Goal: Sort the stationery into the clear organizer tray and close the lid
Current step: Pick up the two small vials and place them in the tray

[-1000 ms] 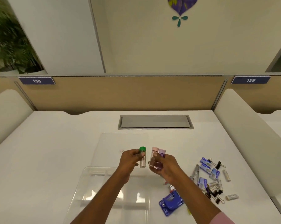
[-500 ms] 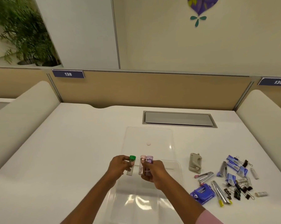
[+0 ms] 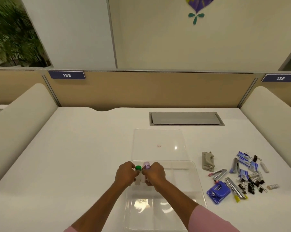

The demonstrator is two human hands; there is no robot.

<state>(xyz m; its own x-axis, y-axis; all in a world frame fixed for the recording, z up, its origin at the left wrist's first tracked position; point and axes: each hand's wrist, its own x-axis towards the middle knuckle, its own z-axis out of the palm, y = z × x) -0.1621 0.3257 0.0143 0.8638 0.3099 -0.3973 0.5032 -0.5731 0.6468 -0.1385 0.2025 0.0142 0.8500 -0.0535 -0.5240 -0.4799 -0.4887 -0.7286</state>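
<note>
1. The small clear plastic vial with a green screw cap looks light and rigid, with smooth walls that are probably slippery. A pinch around the barrel just under the cap seems the safest hold.
2. The second clear vial with a lilac cap looks much the same: slim, upright and easy to tip if set down carelessly.
3. The left hand has its fingers clamped on the green-capped vial. The right hand has its fingers closed around the lilac-capped one, and a pale pink cap behind it may belong to a third vial.
4. Both vials are held upright and side by side, nearly touching, above the far left corner of the clear compartmented organizer tray.
5. The tray's clear flat lid lies open on the white tabletop just beyond it.
6. The heap of loose binder clips and staplers still lies well to the right, unsorted.
</note>
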